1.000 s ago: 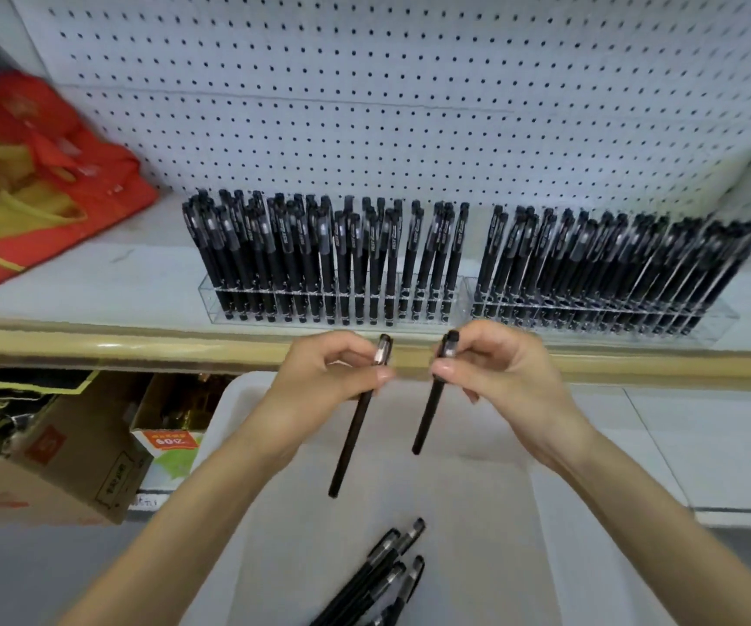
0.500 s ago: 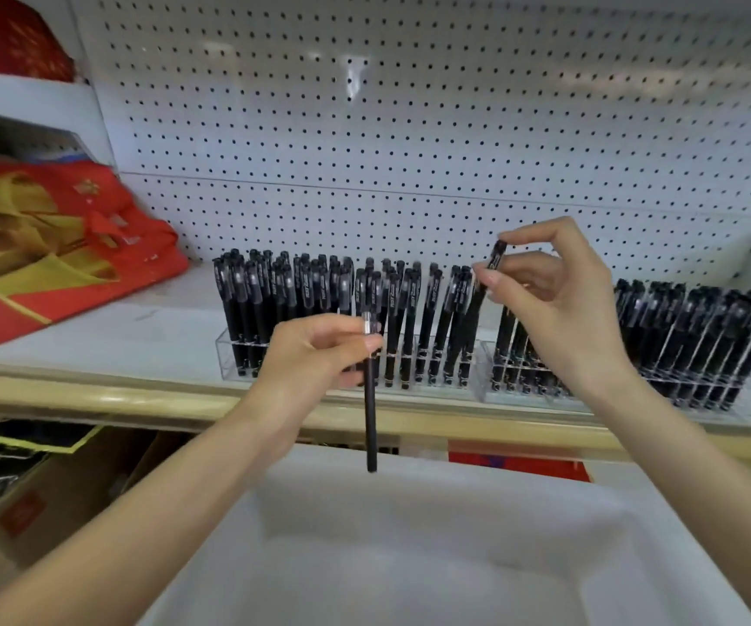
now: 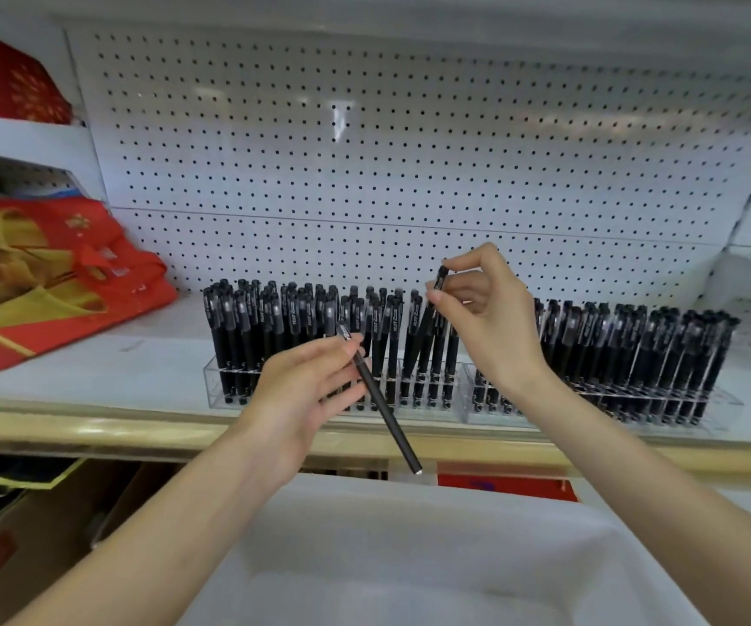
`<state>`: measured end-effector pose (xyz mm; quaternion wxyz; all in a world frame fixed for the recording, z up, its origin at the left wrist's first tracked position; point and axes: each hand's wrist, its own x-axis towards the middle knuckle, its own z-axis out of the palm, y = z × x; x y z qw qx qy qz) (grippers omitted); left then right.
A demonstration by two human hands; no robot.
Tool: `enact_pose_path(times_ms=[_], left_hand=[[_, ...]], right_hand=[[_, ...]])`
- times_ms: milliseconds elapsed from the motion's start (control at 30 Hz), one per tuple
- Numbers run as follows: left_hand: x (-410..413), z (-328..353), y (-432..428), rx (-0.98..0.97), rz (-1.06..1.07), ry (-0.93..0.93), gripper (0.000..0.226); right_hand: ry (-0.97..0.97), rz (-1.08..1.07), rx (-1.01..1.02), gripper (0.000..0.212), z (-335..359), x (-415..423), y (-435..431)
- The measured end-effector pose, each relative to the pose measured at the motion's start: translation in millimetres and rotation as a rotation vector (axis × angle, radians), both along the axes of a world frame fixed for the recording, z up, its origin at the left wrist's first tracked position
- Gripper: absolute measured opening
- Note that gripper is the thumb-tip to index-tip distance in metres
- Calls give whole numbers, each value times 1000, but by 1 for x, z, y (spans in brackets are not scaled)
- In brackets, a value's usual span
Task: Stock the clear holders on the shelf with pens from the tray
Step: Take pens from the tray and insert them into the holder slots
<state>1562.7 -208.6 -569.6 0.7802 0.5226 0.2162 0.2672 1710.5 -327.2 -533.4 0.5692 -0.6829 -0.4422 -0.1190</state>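
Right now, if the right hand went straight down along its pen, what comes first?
The right hand would likely seat its pen in the left clear holder, right end; depth unclear.

White pegboard [image 3: 364,151] backs the shelf [image 3: 116,372]; red bags [image 3: 48,273] left; cardboard boxes [image 3: 25,535] below

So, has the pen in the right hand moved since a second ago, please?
Yes. The right hand has carried its pen from below the shelf edge up and back, to the right end of the left clear holder.
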Motion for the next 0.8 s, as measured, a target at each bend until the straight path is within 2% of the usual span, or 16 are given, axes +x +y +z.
enact_pose_path(times_ms=[333, 700, 800], left_hand=[[-10, -2, 5, 174, 13, 34, 19], [-8, -1, 6, 235, 20, 87, 28], [-7, -2, 6, 257, 18, 103, 26]], right_hand=[[14, -38, -145, 17, -16, 8, 9], [-185, -183, -282, 14, -15, 15, 20], [-176, -174, -286, 17, -13, 15, 17]])
